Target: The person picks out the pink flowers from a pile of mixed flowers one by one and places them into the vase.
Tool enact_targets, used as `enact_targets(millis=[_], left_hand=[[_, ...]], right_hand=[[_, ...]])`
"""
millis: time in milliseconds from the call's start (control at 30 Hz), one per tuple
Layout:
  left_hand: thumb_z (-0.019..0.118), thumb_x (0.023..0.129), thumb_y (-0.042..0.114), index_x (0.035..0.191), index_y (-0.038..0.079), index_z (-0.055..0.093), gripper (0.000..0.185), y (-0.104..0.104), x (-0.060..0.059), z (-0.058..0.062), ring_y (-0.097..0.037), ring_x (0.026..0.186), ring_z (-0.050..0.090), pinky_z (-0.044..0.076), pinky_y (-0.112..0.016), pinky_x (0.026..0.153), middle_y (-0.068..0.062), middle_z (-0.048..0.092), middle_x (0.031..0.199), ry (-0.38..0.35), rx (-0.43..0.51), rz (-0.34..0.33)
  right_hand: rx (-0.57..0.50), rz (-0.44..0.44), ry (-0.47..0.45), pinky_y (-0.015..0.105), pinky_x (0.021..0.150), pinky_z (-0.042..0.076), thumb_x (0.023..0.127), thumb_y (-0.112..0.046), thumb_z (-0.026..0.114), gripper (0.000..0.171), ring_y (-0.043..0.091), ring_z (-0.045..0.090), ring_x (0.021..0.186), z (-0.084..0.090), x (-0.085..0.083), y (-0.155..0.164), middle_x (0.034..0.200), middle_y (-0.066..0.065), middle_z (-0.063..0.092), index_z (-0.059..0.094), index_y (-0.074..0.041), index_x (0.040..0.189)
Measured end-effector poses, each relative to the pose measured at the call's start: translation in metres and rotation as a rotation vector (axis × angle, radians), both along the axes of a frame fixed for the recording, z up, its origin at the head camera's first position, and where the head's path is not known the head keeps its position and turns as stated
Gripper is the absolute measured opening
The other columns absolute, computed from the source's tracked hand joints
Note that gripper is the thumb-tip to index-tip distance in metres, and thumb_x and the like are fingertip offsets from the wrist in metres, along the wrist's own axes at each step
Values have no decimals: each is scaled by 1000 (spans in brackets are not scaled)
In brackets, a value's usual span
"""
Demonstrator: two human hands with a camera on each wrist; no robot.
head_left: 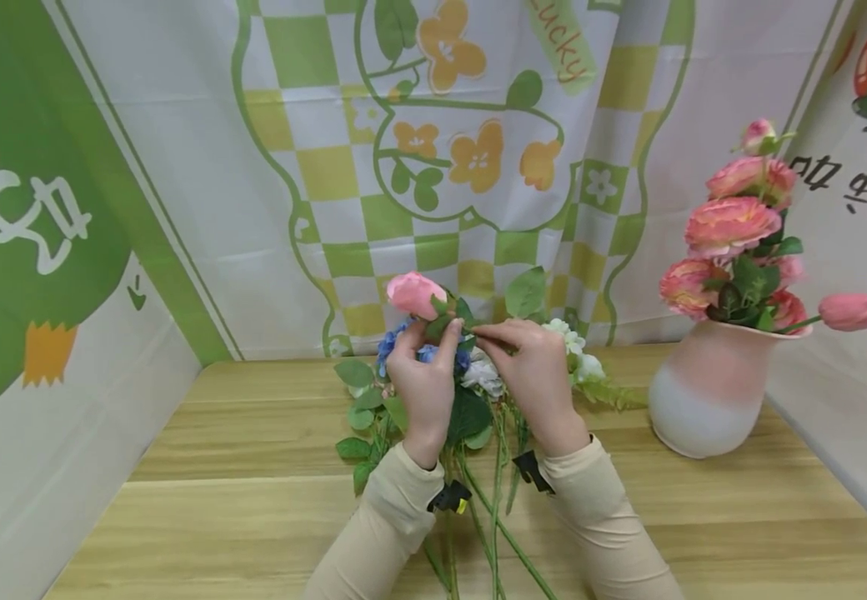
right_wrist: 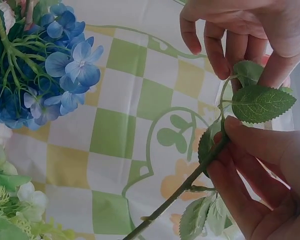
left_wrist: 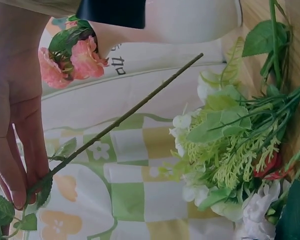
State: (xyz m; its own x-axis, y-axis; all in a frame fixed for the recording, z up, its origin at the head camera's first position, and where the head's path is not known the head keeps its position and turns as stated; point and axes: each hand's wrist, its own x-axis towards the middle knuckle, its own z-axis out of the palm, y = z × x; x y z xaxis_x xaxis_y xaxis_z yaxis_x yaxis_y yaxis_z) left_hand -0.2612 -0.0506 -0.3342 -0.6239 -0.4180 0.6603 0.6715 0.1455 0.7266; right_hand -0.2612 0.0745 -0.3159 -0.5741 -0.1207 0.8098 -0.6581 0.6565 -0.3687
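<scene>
Both forearms reach forward above the surface [head_left: 253, 467]; the left hand [head_left: 424, 385] pinches the pink rose [head_left: 414, 293] stem (leaves included), the right hand [head_left: 531, 371] pinching a leaf.

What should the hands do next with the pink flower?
Probably carry it to the vase. Both the left hand and right hand already pinch the pink rose by its stem, lifted above the loose flowers, and the vase stands to the right, holding similar pink blooms.
</scene>
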Motion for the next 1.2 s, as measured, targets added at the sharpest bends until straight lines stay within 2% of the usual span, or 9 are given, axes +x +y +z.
enact_targets(millis=[133, 367, 500, 567, 733, 1000, 1200], left_hand=[[65, 90, 25, 97, 10, 71, 18, -1, 1, 0, -16, 79, 57, 43, -35, 77, -7, 67, 86, 8, 8, 9], [56, 95, 18, 99, 4, 65, 18, -14, -2, 4, -19, 83, 59, 40, -31, 76, -10, 67, 90, 79, 111, 46], [55, 95, 18, 98, 2, 64, 19, -25, -6, 6, -17, 83, 57, 39, -31, 78, -3, 66, 89, 83, 141, 74], [56, 95, 18, 99, 1, 64, 19, -32, -7, 6, -14, 83, 57, 39, -31, 78, -4, 65, 89, 82, 149, 94], [57, 93, 13, 98, -1, 63, 16, -51, -10, 6, -10, 82, 56, 38, -30, 79, -14, 65, 88, 78, 155, 169], [60, 91, 8, 99, -3, 63, 14, -81, -11, 0, -13, 85, 49, 35, -32, 81, 2, 58, 91, 36, 114, 275], [58, 90, 10, 98, 1, 63, 13, -101, -12, -5, -10, 86, 46, 33, -27, 80, -6, 56, 95, 19, 57, 331]], right_hand=[[-21, -23, 19, 29, 60, 54, 81, -12, 75, 9, 16, 67, 68, 1, -1, 4, 81, 5, 74, 78, -12, 89], [-117, -102, 54, 31, 61, 56, 79, -9, 76, 12, 18, 69, 67, 1, -5, 22, 81, 9, 74, 78, -9, 90], [-106, -149, 81, 34, 62, 57, 78, -8, 77, 11, 21, 70, 69, 4, -9, 37, 82, 9, 74, 78, -8, 89], [-86, -159, 97, 36, 62, 56, 78, -7, 77, 11, 22, 70, 69, 6, -11, 43, 82, 10, 74, 78, -7, 89], [-28, -167, 138, 39, 63, 55, 78, -8, 76, 11, 25, 69, 68, 14, -12, 55, 81, 10, 74, 78, -6, 89], [23, -185, 160, 40, 62, 53, 80, -7, 75, 13, 27, 66, 71, 31, -8, 73, 82, 11, 73, 77, -5, 93], [43, -180, 187, 40, 64, 51, 81, -8, 74, 14, 27, 64, 72, 45, -7, 82, 82, 12, 73, 76, -5, 94]])
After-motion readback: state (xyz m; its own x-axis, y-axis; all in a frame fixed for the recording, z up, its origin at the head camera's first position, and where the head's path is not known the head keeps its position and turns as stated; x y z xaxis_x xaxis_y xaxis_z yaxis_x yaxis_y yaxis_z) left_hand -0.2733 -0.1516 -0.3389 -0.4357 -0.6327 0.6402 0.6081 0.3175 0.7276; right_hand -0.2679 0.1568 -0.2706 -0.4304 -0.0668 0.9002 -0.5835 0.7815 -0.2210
